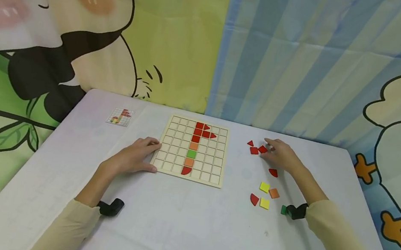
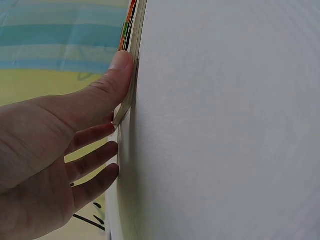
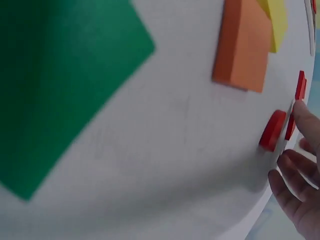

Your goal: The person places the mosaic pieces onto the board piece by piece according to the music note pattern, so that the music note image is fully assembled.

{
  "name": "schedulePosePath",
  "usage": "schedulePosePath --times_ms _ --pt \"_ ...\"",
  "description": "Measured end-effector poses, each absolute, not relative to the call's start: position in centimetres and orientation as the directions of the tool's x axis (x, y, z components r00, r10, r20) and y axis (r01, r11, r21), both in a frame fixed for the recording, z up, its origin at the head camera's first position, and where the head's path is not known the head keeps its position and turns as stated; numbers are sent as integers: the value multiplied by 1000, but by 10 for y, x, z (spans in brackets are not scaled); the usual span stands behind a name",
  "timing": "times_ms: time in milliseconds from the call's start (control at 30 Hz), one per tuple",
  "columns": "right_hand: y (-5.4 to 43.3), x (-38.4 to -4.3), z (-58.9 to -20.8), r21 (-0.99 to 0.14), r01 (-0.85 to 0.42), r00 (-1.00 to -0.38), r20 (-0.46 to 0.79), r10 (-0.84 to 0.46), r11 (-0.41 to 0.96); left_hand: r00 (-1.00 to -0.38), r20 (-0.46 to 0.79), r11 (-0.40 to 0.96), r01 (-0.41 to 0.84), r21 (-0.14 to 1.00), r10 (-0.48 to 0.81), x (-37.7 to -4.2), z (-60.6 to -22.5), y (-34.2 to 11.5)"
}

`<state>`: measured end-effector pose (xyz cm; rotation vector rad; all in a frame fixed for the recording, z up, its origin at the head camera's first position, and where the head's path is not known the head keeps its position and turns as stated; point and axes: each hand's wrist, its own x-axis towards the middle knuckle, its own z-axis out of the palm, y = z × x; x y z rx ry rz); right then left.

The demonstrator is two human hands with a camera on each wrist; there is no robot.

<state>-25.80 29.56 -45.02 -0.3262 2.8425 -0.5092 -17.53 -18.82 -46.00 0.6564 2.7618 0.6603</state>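
Note:
A light wooden grid board (image 1: 207, 173) lies on the table. A column of tiles runs down it: red squares at the top with red pointed tiles beside them, then orange, a green square (image 1: 191, 153), orange, and a red rounded tile at the bottom. My left hand (image 1: 133, 156) touches the board's left edge with extended fingers, its thumb at the near corner. Over at the right, my right hand (image 1: 281, 154) reaches to a loose red square (image 1: 262, 149), thumb and forefinger apart around it. In the right wrist view the right thumb (image 3: 306, 122) overlaps red tiles.
A small pattern card (image 1: 121, 117) lies left of the board. Near my right hand are another red square (image 1: 254, 150), a red triangle (image 1: 250, 143) and a red rounded tile (image 1: 273, 172). Closer in lie yellow squares (image 1: 264, 187), an orange square (image 1: 273, 193) and a green tile (image 1: 283, 209).

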Motion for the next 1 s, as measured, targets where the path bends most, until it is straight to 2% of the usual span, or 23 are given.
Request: schedulePosePath --times_ms 167,300,533,767,1000 --pt "290 -257 -453 -272 -216 -957 -132 -259 938 -874 -122 799 362 481 470 -175 -461 -186" --pt "284 -260 -445 -242 -265 -949 -106 -297 933 -877 -126 802 355 481 464 -174 -459 -186" --pt "251 -268 -421 -355 -314 -932 -60 -357 880 -879 -120 799 352 487 461 -173 -459 -188" --pt "181 -260 -418 -431 -531 -820 44 -571 730 -882 -122 799 343 495 454 -171 -455 -189" --pt "131 -260 -431 -426 -593 -765 31 -644 684 -882 -118 797 347 495 457 -172 -456 -189"
